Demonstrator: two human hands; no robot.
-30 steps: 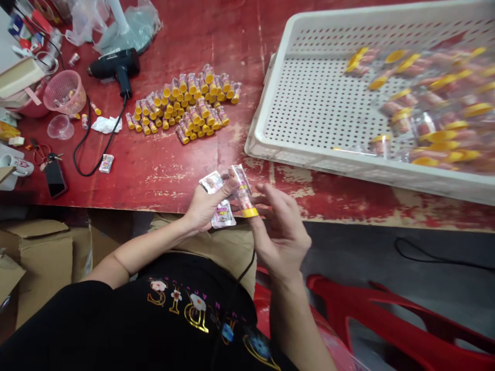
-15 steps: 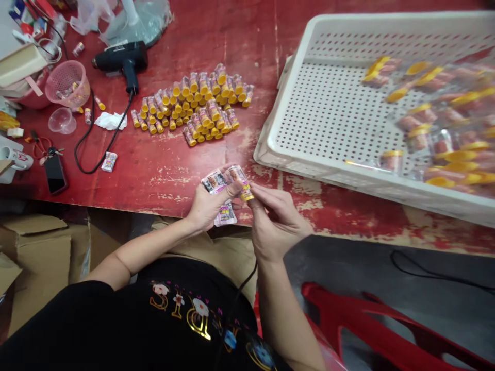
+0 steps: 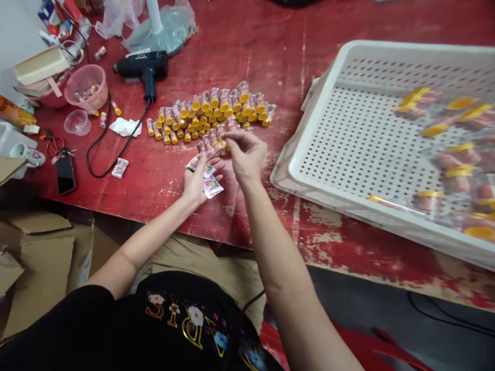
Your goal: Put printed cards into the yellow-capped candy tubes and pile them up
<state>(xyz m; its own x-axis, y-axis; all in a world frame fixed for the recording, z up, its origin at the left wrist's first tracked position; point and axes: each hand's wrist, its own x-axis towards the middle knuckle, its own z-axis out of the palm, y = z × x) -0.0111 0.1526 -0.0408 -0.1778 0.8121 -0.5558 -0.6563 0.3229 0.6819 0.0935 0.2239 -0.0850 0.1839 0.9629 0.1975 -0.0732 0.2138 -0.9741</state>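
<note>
My left hand (image 3: 198,181), palm turned up, holds several small printed plastic sleeves (image 3: 212,186) under its thumb, its fingers partly spread. Just beyond it, my right hand (image 3: 248,154) reaches to the near side of a stack of small tubes with yellow caps (image 3: 201,114). Thumb and forefinger are pinched together against the stack; whether a tube is between them is hidden. The stacked tubes lie on their sides in layers, wrapped in printed sleeves, yellow ends mostly facing me. A small pile of sleeves (image 3: 119,168) lies on the table to the left.
A white perforated tray (image 3: 320,178) with larger yellow-capped containers stands on the right of the red table (image 3: 266,216). Left of the stack are a heat gun (image 3: 145,67) with its cord, a pink basket (image 3: 87,85), a clear cup (image 3: 77,122), a phone (image 3: 66,174) and a mug (image 3: 29,154).
My right hand has moved from the small yellow-capped tube at my left hand forward to the stack. My left hand has opened somewhat, keeping the sleeves. The camera view has shifted.
</note>
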